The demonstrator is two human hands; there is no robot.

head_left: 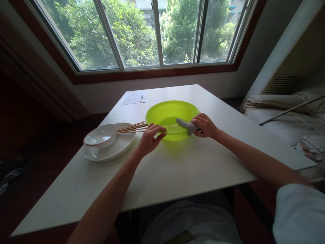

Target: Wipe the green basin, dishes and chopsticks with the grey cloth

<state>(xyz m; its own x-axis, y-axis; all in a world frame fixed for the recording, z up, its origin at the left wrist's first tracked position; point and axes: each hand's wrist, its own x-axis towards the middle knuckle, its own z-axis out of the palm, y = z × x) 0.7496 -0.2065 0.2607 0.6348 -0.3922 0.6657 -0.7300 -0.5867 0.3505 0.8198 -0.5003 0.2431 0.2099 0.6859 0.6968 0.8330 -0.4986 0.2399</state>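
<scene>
A lime-green plastic basin (172, 107) rests on the white table in front of me. My left hand (152, 137) pinches its near-left rim between thumb and fingers. In my right hand (204, 124) is a bunched grey cloth (187, 126), held over the near-right rim with one end hanging inside the basin. Left of the basin, a white bowl (101, 135) with a reddish rim sits on a large white plate (109, 155). Several wooden chopsticks (130, 127) lie across the plate, their right ends reaching toward the basin behind my left hand.
A sheet of paper (130, 98) with a pen (141, 98) lies at the far left of the white table (182, 169). Beyond the table is a window (157, 37). A pale sofa (274, 115) with a thin stick (291, 110) over it stands at the right.
</scene>
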